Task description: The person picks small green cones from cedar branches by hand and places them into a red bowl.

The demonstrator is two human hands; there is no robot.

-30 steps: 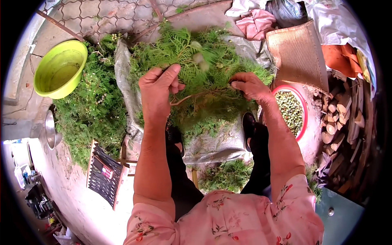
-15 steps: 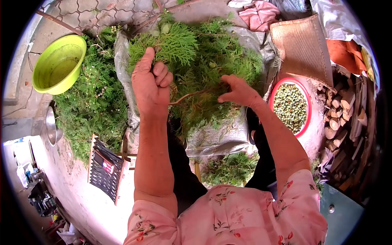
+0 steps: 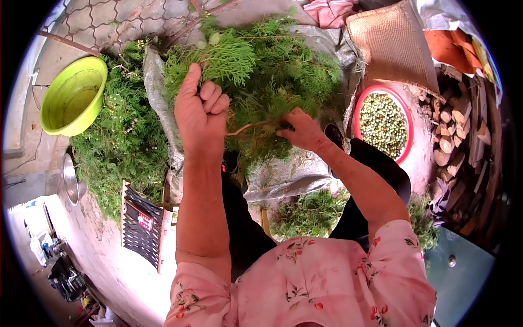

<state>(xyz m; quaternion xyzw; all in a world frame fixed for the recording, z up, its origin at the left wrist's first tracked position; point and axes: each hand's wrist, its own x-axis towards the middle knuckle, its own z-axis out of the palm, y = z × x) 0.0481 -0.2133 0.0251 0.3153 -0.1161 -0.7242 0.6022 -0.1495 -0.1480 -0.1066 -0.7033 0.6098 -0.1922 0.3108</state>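
My left hand point(image 3: 200, 120) is closed round a leafy conifer branch point(image 3: 231, 57), its flat green sprays fanning out above my fist. A bare brown stem point(image 3: 243, 129) runs from beside that fist toward my right hand. The fingers and thumb of my right hand point(image 3: 304, 131) are drawn together on a conifer sprig at the stem's far end; their tips are partly hidden in the foliage. Beneath both hands, a heap of green cuttings point(image 3: 294, 65) covers a grey-white woven sack point(image 3: 283, 177) spread before my legs.
At left, more cuttings point(image 3: 117, 141) lie beside a lime-green basin point(image 3: 76, 98), a metal bowl point(image 3: 71, 177) and a low woven-seat stool point(image 3: 143, 226). At right are a red-rimmed tray of small green fruits or seeds point(image 3: 383, 125), a tan woven sack point(image 3: 389, 46) and stacked firewood point(image 3: 449, 131).
My right hand has moved slightly down and left, and its fingers have closed toward the thumb. My left hand keeps its hold on the branch. The whole view has shifted a little.
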